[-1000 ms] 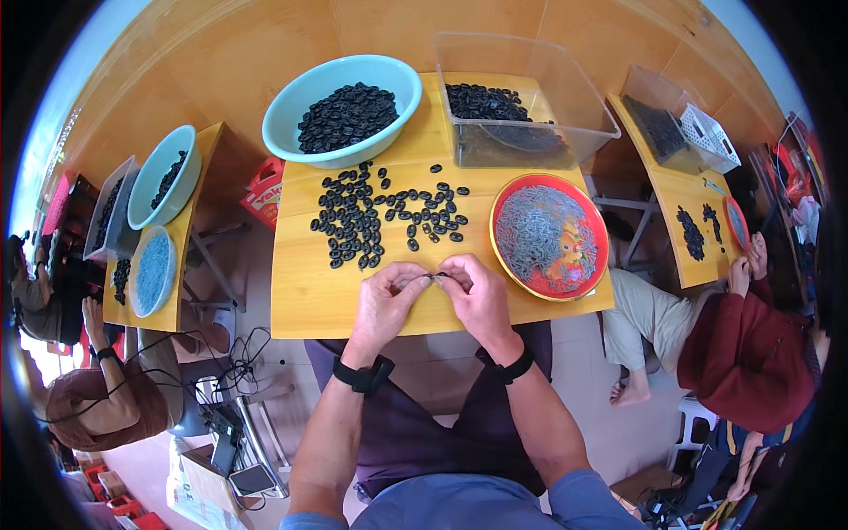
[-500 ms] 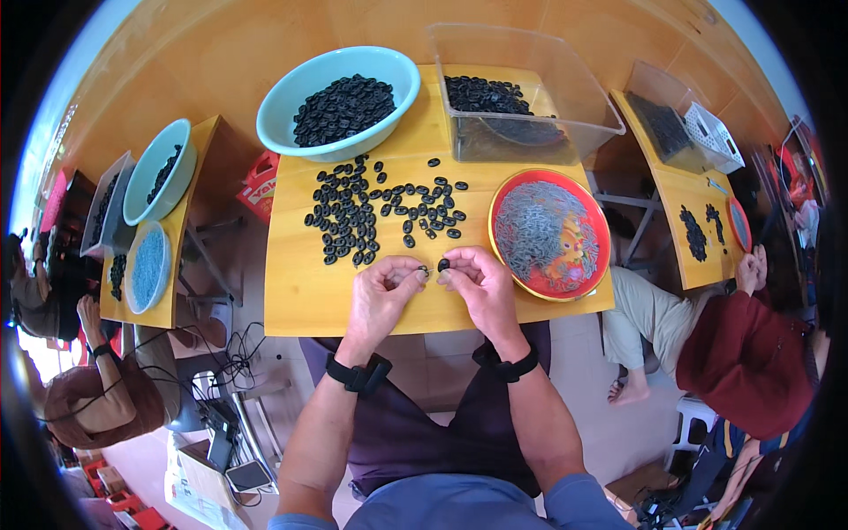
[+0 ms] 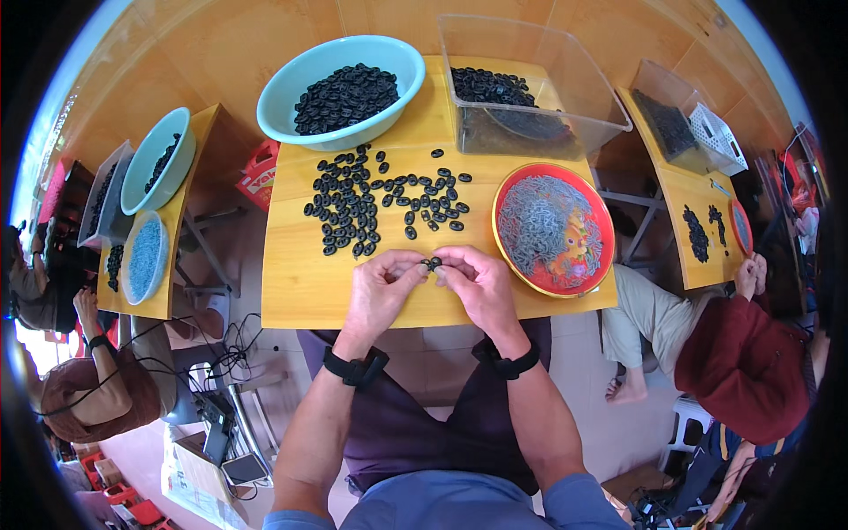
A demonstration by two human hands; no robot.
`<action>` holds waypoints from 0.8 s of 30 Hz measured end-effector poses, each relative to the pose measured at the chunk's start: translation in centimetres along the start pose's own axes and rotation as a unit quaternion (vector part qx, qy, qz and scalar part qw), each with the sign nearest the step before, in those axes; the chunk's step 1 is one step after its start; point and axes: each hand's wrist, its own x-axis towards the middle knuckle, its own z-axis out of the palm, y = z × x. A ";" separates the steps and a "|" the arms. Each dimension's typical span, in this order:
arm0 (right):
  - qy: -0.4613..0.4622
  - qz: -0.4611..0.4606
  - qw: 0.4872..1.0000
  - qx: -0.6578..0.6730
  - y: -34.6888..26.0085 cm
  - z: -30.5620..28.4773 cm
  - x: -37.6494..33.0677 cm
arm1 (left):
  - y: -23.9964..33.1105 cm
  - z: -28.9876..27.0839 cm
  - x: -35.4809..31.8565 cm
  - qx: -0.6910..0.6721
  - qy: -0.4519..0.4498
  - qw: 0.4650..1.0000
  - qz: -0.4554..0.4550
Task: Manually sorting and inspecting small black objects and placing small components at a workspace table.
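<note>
Pinching fingers (image 3: 415, 267) half-hide a small black ring (image 3: 433, 262).

The worktop (image 3: 300, 291) is warm yellow wood with a faint grain. At its far edge stands a pale turquoise basin (image 3: 291, 102) full of black pieces (image 3: 346, 95); beside the basin, a clear plastic tub (image 3: 565, 79) holds more black ones. Black pieces (image 3: 353, 208) lie scattered just in front of the basin. Right of that scatter, a red plate (image 3: 505, 212) with an orange rim carries dull grey bits (image 3: 546, 216) over a yellow and multicoloured pattern. Both wrists near the worktop edge wear black bands (image 3: 355, 367).
</note>
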 end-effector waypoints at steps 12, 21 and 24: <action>0.009 0.020 0.999 0.026 0.2 -0.2 0.2 | 0.7 -0.1 0.1 -0.003 -0.015 1.000 -0.026; 0.006 0.024 1.000 -0.001 0.0 -0.2 0.3 | 0.7 -0.2 0.3 -0.037 -0.023 0.998 -0.045; 0.009 0.024 1.000 0.010 -0.2 0.0 0.2 | 1.0 -0.2 0.2 -0.039 -0.023 0.998 -0.048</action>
